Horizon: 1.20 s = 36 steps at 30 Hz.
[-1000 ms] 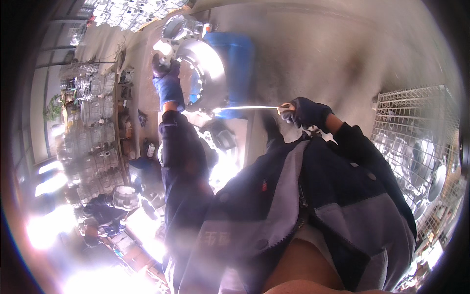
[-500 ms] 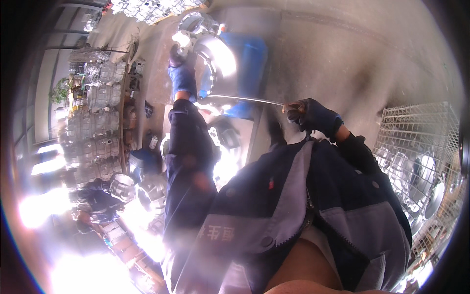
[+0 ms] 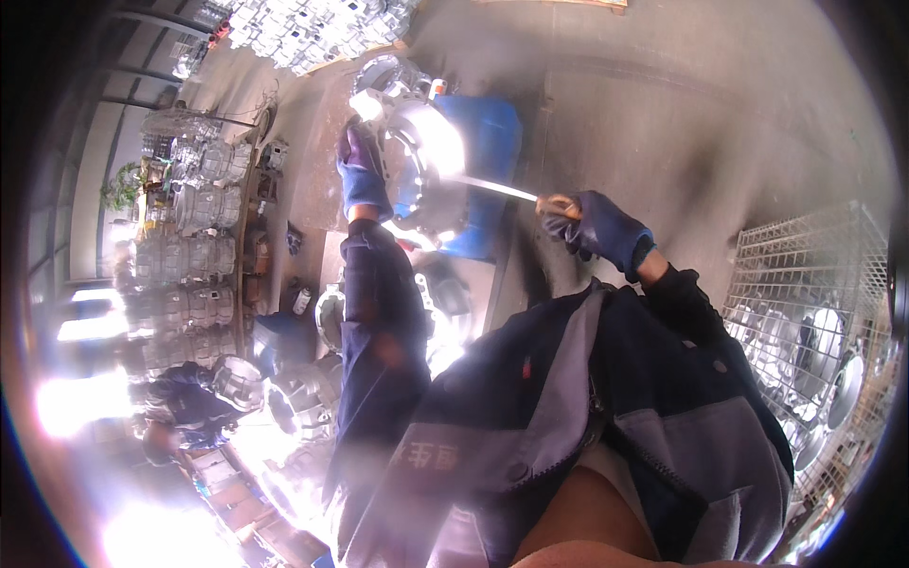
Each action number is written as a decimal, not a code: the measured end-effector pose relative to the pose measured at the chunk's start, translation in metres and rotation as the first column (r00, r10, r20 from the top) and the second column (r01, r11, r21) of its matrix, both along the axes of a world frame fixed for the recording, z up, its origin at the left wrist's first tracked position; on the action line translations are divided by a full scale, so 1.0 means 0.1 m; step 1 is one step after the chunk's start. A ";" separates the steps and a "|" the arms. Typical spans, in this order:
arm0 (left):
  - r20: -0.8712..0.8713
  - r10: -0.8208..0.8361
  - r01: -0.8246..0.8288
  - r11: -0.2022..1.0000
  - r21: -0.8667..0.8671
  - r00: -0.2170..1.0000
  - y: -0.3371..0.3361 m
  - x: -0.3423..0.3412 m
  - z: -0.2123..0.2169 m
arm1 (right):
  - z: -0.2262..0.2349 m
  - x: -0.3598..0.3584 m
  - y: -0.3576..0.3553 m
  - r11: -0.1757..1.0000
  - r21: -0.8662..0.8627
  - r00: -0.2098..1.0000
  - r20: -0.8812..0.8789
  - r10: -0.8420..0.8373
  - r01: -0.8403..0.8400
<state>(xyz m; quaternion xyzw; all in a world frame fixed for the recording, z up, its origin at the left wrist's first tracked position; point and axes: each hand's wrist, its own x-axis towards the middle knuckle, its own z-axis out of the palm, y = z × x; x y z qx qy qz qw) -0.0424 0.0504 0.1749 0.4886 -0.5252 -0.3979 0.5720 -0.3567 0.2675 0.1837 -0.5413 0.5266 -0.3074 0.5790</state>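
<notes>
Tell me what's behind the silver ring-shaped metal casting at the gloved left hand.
A blue plastic-looking drum shows past its right edge, with blue also visible through the opening. The silver ring-shaped metal casting covers the rest; that part can't be seen.

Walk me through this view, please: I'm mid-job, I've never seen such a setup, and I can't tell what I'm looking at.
There is no machine here: you see a person at work, filmed by a fisheye camera on their head looking down, so straight edges bend. The gloved left hand grasps the edge of a shiny metal ring. The gloved right hand holds a thin tool pointing at the ring; glare hides whether it touches. Behind the ring lies a blue container. At picture left stand rows of metal castings; at right, a wire cage holds more metal parts.
</notes>
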 end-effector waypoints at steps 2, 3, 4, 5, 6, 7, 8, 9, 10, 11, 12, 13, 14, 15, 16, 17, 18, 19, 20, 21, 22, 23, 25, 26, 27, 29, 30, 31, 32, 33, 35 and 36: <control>0.104 0.038 -0.035 0.999 -0.031 0.994 -0.02 0.01 -0.02 | 0.02 0.01 0.00 0.996 0.062 0.997 0.046 -0.069 0.067; 0.084 0.000 0.004 0.999 -0.051 0.996 -0.03 0.01 -0.03 | 0.03 0.00 -0.01 0.988 0.084 0.990 0.049 -0.132 0.128; 0.058 -0.004 0.007 0.999 -0.046 0.998 -0.03 0.01 -0.04 | 0.04 0.02 -0.01 0.997 0.079 0.987 0.157 -0.031 0.019; 0.033 -0.010 0.011 0.999 -0.044 0.999 -0.03 -0.01 -0.04 | 0.05 0.01 -0.01 0.999 0.049 0.992 0.130 0.004 -0.010; 0.075 0.002 0.000 1.000 -0.028 0.997 -0.02 0.00 -0.04 | 0.06 0.02 -0.02 0.999 0.043 0.997 0.073 0.021 -0.024; 0.047 0.016 -0.016 1.000 -0.009 0.999 -0.02 -0.02 -0.03 | 0.07 0.02 -0.02 0.997 0.010 0.995 0.070 0.077 -0.078; 0.011 0.016 -0.016 1.000 0.005 1.000 0.00 -0.02 -0.03 | 0.07 0.02 -0.02 0.999 0.003 0.997 0.058 0.042 -0.043; -0.059 0.005 -0.003 0.999 0.034 0.998 0.01 -0.03 -0.02 | 0.07 0.02 -0.02 0.998 0.056 0.996 0.087 0.016 -0.021; -0.002 0.010 -0.010 1.000 0.009 1.000 0.01 -0.03 -0.01 | 0.07 0.01 -0.02 0.994 0.112 0.993 0.115 -0.013 0.001; 0.017 0.006 -0.006 1.000 -0.003 1.000 0.02 -0.04 0.00 | 0.07 0.01 -0.02 0.983 0.171 0.993 0.083 -0.083 0.068; 0.000 -0.005 0.005 1.000 0.003 1.000 0.02 -0.05 0.01 | 0.06 0.01 -0.02 0.992 0.128 0.995 0.101 0.004 -0.017; 0.025 0.003 -0.003 1.000 -0.011 1.000 0.02 -0.06 0.02 | 0.06 0.01 -0.02 0.994 0.091 0.997 0.062 0.049 -0.055; 0.013 0.009 -0.009 1.000 -0.008 1.000 0.02 -0.08 0.02 | 0.06 0.00 -0.02 0.990 0.001 0.987 0.071 0.142 -0.142; -0.007 0.019 -0.019 1.000 0.009 1.000 0.02 -0.09 0.02 | 0.07 0.01 -0.03 0.994 0.078 0.992 0.107 0.063 -0.072; -0.037 0.003 -0.004 1.000 -0.012 0.999 0.02 -0.10 0.02 | 0.08 0.01 -0.03 0.993 0.103 0.980 0.195 0.029 -0.050; -0.073 -0.011 0.010 1.000 -0.020 0.997 0.02 -0.11 0.02 | 0.10 0.01 -0.04 0.995 0.094 0.979 0.204 0.014 -0.034; -0.109 -0.027 0.024 0.999 -0.028 0.994 0.03 -0.12 0.02 | 0.13 0.02 -0.04 0.996 0.085 0.977 0.213 -0.001 -0.018; -0.094 -0.020 0.018 1.000 -0.019 0.995 0.04 -0.12 0.03 | 0.16 0.02 -0.06 0.999 0.038 0.990 0.142 0.003 -0.009; -0.081 -0.014 0.013 1.000 -0.011 0.997 0.05 -0.13 0.03 | 0.18 0.04 -0.06 0.999 0.024 0.999 0.032 -0.037 0.036; -0.060 -0.017 0.016 1.000 -0.018 0.998 0.06 -0.13 0.04 | 0.21 0.03 -0.07 0.999 0.029 0.999 0.046 0.020 -0.021; -0.034 0.000 0.000 1.000 -0.006 0.999 0.08 -0.13 0.06 | 0.22 0.04 -0.07 0.997 0.067 0.999 0.027 0.038 -0.039; -0.003 0.009 -0.009 1.000 -0.007 1.000 0.09 -0.13 0.08 | 0.21 0.04 -0.08 0.997 -0.003 0.996 0.032 0.083 -0.083; -0.013 -0.007 0.007 1.000 -0.008 1.000 0.13 -0.13 0.10 | 0.15 0.03 -0.10 0.999 0.051 1.000 0.020 -0.006 0.005; -0.052 -0.035 0.035 0.999 -0.007 0.998 0.14 -0.14 0.10 | 0.10 0.04 -0.14 0.996 0.058 0.987 0.146 -0.071 0.064; -0.089 -0.042 0.043 0.999 0.009 0.995 0.16 -0.15 0.10 | 0.04 0.03 -0.18 0.989 0.072 0.947 0.286 -0.145 0.130; -0.098 -0.056 0.054 0.998 -0.016 0.994 0.17 -0.17 0.10 | -0.10 0.04 -0.29 0.990 -0.129 0.998 0.012 -0.058 0.059; -0.102 -0.097 0.092 0.994 -0.060 0.990 0.17 -0.17 0.11 | -0.16 0.04 -0.34 0.980 -0.192 0.996 -0.090 0.025 -0.042; -0.058 -0.060 0.058 0.998 -0.033 0.997 0.17 -0.17 0.11 | -0.20 0.06 -0.43 0.970 -0.233 0.997 -0.051 0.063 -0.073; -0.088 -0.055 0.056 0.998 0.006 0.995 0.17 -0.18 0.11 | -0.22 0.04 -0.50 0.968 -0.249 0.993 0.104 0.055 -0.028; -0.128 -0.067 0.069 0.997 0.015 0.990 0.17 -0.17 0.11 | -0.22 0.08 -0.57 0.942 -0.330 0.961 0.273 0.034 0.061; -0.096 -0.066 0.068 0.998 0.016 0.993 0.16 -0.17 0.10 | -0.18 -0.04 -0.60 0.984 0.151 0.979 0.169 -0.118 0.092; -0.086 -0.052 0.056 0.998 0.034 0.995 0.16 -0.16 0.10 | -0.14 -0.07 -0.62 0.987 0.154 0.991 0.121 -0.052 0.033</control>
